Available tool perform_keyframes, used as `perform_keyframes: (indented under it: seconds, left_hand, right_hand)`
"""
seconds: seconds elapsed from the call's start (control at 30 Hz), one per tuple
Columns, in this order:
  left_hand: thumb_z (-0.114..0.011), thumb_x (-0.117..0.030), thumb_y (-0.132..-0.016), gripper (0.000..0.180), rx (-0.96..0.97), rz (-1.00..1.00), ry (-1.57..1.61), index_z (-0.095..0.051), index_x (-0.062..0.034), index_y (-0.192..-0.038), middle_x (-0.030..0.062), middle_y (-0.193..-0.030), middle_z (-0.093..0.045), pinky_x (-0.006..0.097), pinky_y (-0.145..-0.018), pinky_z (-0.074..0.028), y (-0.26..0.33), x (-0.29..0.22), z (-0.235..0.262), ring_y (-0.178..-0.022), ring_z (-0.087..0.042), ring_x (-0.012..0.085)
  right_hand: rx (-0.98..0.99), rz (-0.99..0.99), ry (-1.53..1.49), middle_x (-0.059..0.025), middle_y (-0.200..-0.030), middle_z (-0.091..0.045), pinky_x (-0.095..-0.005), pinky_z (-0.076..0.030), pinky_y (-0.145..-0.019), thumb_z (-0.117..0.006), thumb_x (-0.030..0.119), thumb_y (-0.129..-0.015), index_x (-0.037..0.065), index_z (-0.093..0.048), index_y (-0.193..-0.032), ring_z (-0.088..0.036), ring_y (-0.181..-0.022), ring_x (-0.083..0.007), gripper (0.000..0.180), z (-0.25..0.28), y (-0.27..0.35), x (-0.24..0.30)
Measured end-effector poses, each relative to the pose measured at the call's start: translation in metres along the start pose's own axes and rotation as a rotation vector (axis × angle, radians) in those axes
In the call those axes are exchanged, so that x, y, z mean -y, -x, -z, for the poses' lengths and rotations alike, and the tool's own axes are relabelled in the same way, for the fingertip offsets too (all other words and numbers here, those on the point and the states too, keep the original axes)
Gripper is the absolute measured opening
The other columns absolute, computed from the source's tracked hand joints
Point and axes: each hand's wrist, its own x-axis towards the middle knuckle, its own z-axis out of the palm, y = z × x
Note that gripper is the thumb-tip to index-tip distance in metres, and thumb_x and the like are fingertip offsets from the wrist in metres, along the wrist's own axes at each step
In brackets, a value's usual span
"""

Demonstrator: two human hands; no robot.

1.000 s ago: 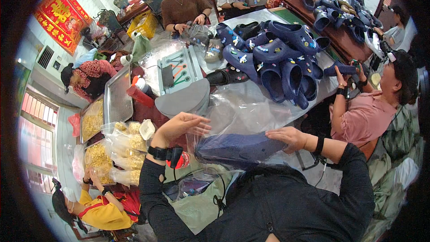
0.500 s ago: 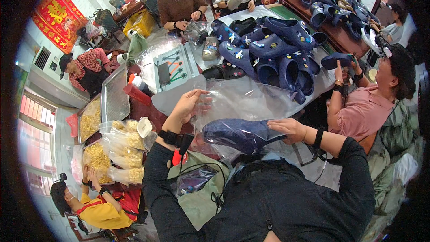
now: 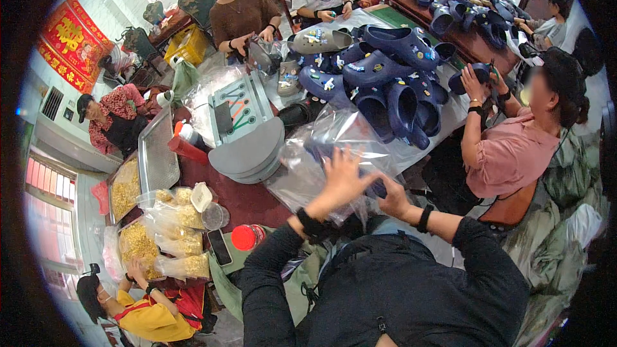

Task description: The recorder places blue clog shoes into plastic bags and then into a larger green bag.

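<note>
In front of me a navy blue clog (image 3: 379, 187) sits partly inside a clear plastic bag (image 3: 340, 128), mostly hidden by my hands and the shiny film. My left hand (image 3: 342, 183) lies spread against the bag, its fingers apart. At the near end of the clog, my right hand (image 3: 394, 202) has its fingers closed round it. Just beyond the bag rises a heap of navy clogs (image 3: 385, 67) with small charms on them. A grey clog (image 3: 320, 40) rests on the heap's left side.
A grey machine (image 3: 247, 141) stands left of the bag. Bags of yellow pieces (image 3: 183, 241), a phone (image 3: 220, 247) and a red-lidded jar (image 3: 248, 237) lie nearer left. Co-workers sit around; one in pink (image 3: 514, 148) handles a navy clog (image 3: 464, 80) at my right.
The clog and bag have swung from lying crosswise to pointing away from me. My left hand has moved right, from the bag's edge onto its film. A grey clog now lies on the heap.
</note>
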Motion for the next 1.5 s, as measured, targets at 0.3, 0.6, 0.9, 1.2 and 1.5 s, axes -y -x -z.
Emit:
perform_keyframes:
  seconds: [0.3,0.6,0.9,1.2,1.5]
  left_hand:
    - [-0.057,-0.044,-0.077,0.053,-0.060,-0.031,-0.198,-0.050,-0.0206,-0.125,0.0137,-0.138,-0.035,0.069,-0.096,-0.008,0.018,0.008,-0.099,-0.128,-0.023,0.0431]
    - [-0.057,-0.028,-0.080,0.031,-0.076,-0.359,-0.264,-0.062,-0.0246,-0.111,0.0007,-0.125,-0.052,0.068,-0.097,-0.009,0.018,0.020,-0.116,-0.126,-0.032,0.0369]
    - [-0.064,-0.028,-0.073,0.075,-0.288,-0.216,-0.082,-0.028,-0.0111,-0.138,0.0204,-0.142,-0.023,0.067,-0.097,-0.010,0.053,0.039,-0.096,-0.132,-0.018,0.0416]
    - [-0.061,-0.025,-0.078,0.081,-0.102,0.628,0.317,-0.013,-0.0030,-0.140,0.0324,-0.108,-0.052,0.049,-0.081,-0.043,0.070,0.094,-0.122,-0.100,-0.053,0.0436]
    - [-0.048,-0.020,-0.086,0.022,-0.085,0.547,0.282,-0.059,-0.0014,-0.092,0.0230,-0.089,-0.061,0.047,-0.075,-0.044,0.068,0.137,-0.156,-0.087,-0.057,0.0403]
  right_hand:
    - [0.050,-0.170,-0.487,-0.0182,-0.128,-0.044,-0.0404,-0.043,-0.086,-0.053,0.031,-0.083,0.006,-0.032,-0.132,-0.048,-0.110,-0.0359,0.059,-0.081,0.004,-0.045]
    - [0.021,-0.301,-0.253,-0.0190,-0.127,-0.044,-0.0415,-0.041,-0.088,-0.056,0.030,-0.080,0.003,-0.035,-0.129,-0.049,-0.108,-0.0372,0.060,-0.101,-0.001,-0.054]
    - [-0.063,-0.436,0.040,-0.0200,-0.126,-0.044,-0.0427,-0.039,-0.091,-0.061,0.028,-0.077,0.001,-0.039,-0.126,-0.050,-0.107,-0.0387,0.061,-0.101,-0.041,-0.046]
    - [-0.194,-0.484,0.009,-0.0275,-0.104,-0.056,-0.0450,-0.045,-0.079,-0.060,0.013,-0.072,0.001,-0.035,-0.130,-0.055,-0.092,-0.0426,0.064,-0.106,-0.054,0.007]
    - [-0.324,-0.452,-0.199,-0.0272,-0.103,-0.055,-0.0444,-0.044,-0.080,-0.058,0.013,-0.074,0.003,-0.030,-0.131,-0.055,-0.093,-0.0411,0.064,-0.140,-0.062,0.011]
